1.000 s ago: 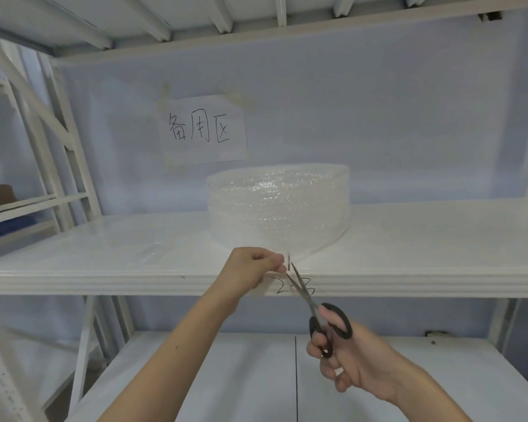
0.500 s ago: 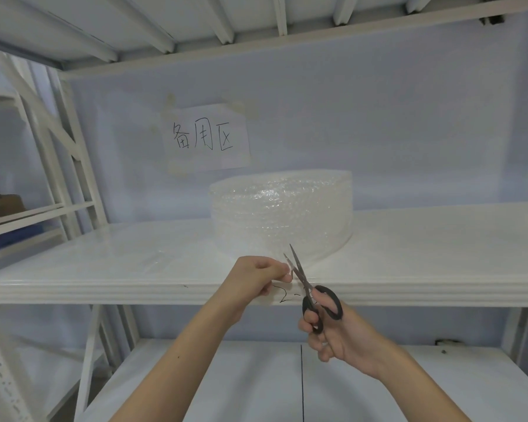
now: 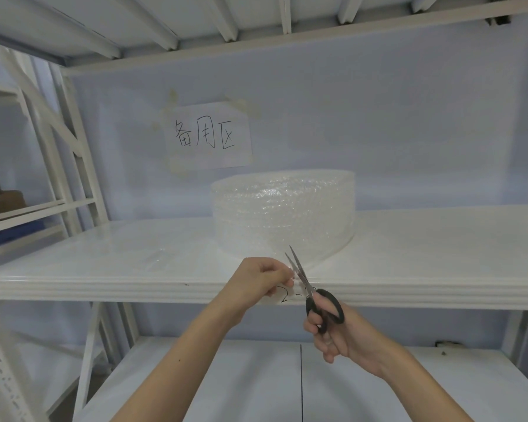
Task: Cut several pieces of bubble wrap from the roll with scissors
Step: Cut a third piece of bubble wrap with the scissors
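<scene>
My scissors (image 3: 305, 280) have climbed to mid-frame, blades parted at the wrap (image 3: 282, 213) on the shelf (image 3: 424, 245); left hand (image 3: 261, 277) pinches its edge, right hand (image 3: 333, 328) grips the handles. Cutting starts.

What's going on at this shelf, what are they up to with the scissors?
A person is cutting bubble wrap. The roll lies flat on a white shelf. The left hand pinches the loose edge of the wrap at the shelf's front, while the right hand holds black-handled scissors, blades slightly parted and pointing up into the wrap beside the left fingers. A handwritten paper sign is taped to the wall behind.
</scene>
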`<action>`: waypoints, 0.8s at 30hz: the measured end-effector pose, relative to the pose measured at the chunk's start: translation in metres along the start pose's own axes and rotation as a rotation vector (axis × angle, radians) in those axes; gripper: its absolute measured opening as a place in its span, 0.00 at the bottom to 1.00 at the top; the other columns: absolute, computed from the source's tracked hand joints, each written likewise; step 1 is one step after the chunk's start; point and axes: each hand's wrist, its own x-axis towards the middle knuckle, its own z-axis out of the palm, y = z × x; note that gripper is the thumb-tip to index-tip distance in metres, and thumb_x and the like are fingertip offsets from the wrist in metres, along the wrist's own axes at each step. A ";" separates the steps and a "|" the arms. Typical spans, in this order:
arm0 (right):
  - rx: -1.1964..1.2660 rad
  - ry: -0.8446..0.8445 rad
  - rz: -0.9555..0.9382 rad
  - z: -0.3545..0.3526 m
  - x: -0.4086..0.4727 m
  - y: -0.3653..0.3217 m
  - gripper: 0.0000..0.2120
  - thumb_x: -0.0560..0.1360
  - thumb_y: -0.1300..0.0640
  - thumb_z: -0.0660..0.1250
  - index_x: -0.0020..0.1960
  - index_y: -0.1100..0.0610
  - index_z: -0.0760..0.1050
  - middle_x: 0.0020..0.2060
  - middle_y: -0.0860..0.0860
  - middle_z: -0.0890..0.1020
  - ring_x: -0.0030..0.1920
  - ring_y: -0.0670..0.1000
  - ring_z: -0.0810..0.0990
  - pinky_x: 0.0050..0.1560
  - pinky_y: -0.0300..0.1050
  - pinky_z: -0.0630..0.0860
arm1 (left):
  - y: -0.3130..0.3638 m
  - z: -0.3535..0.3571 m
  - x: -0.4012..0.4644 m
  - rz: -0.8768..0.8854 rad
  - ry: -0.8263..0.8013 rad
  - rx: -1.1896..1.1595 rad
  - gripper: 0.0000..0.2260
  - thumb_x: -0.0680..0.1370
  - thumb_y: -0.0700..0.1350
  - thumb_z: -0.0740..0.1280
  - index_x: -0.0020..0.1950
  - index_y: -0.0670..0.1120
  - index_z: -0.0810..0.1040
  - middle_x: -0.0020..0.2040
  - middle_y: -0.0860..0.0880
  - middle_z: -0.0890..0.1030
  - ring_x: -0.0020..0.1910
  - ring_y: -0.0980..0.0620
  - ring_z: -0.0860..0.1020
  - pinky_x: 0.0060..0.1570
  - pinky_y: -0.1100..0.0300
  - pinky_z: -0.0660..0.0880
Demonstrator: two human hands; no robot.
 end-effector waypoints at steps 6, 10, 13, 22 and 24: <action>-0.054 0.036 -0.071 0.005 0.007 -0.004 0.20 0.71 0.40 0.64 0.37 0.56 0.65 0.31 0.49 0.72 0.24 0.50 0.68 0.29 0.42 0.67 | 0.000 0.000 -0.001 0.009 -0.019 -0.008 0.05 0.77 0.43 0.69 0.42 0.45 0.83 0.36 0.51 0.84 0.30 0.59 0.73 0.38 0.65 0.71; -0.059 0.048 -0.089 0.005 0.006 -0.002 0.18 0.72 0.42 0.64 0.37 0.56 0.64 0.31 0.49 0.71 0.24 0.49 0.67 0.28 0.41 0.67 | 0.000 -0.002 -0.001 0.008 -0.040 -0.003 0.05 0.77 0.43 0.70 0.42 0.45 0.83 0.37 0.50 0.85 0.30 0.59 0.74 0.38 0.66 0.71; -0.036 0.054 -0.086 0.006 0.004 0.000 0.18 0.71 0.43 0.64 0.37 0.56 0.65 0.30 0.49 0.71 0.23 0.49 0.67 0.28 0.41 0.67 | 0.003 -0.002 0.000 0.028 -0.020 0.004 0.04 0.77 0.45 0.70 0.44 0.46 0.83 0.40 0.49 0.86 0.31 0.59 0.76 0.39 0.64 0.74; -0.046 0.072 -0.092 0.007 0.001 -0.001 0.19 0.70 0.43 0.66 0.35 0.56 0.66 0.30 0.49 0.72 0.23 0.50 0.67 0.28 0.43 0.67 | 0.011 0.006 0.004 0.116 0.105 0.059 0.08 0.78 0.47 0.67 0.43 0.45 0.81 0.38 0.51 0.83 0.30 0.56 0.77 0.39 0.61 0.77; -0.036 0.056 -0.076 0.005 0.000 -0.003 0.21 0.66 0.40 0.69 0.35 0.56 0.66 0.30 0.49 0.72 0.24 0.50 0.68 0.28 0.43 0.67 | 0.010 0.006 0.003 0.111 0.094 0.052 0.07 0.78 0.45 0.66 0.43 0.46 0.81 0.37 0.52 0.83 0.31 0.55 0.77 0.40 0.61 0.77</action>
